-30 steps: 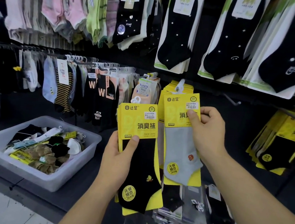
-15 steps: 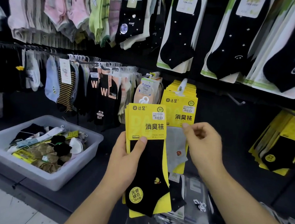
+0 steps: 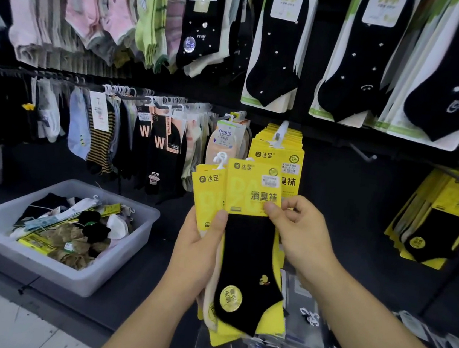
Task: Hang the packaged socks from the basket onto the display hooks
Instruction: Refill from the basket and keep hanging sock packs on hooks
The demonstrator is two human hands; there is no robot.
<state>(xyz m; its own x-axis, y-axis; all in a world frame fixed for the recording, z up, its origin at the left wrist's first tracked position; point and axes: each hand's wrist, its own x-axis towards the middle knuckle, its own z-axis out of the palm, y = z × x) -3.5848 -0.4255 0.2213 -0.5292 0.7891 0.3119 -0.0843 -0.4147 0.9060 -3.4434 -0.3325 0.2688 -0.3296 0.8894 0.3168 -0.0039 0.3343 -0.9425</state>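
The left hand (image 3: 199,256) grips a small fan of yellow-carded sock packs (image 3: 206,188) from below, thumb pressed across their front; the right hand (image 3: 301,236) pinches the lower right corner of the front pack (image 3: 248,250), a black sock on a yellow card, as if to peel it off the fan. None of the held packs is on a hook yet; they sit near the middle of the view, just in front of and below the display hook (image 3: 280,135), where a hanging stack (image 3: 273,154) of the same yellow packs is already in place. How many packs the left hand carries is hard to count, perhaps three or four. To the right a bare hook (image 3: 364,155) juts from the dark wall. The basket (image 3: 73,279), low on the left, holds a loose heap of assorted socks; so I judge the task well short of done, with this handful and the basket's contents left to hang.
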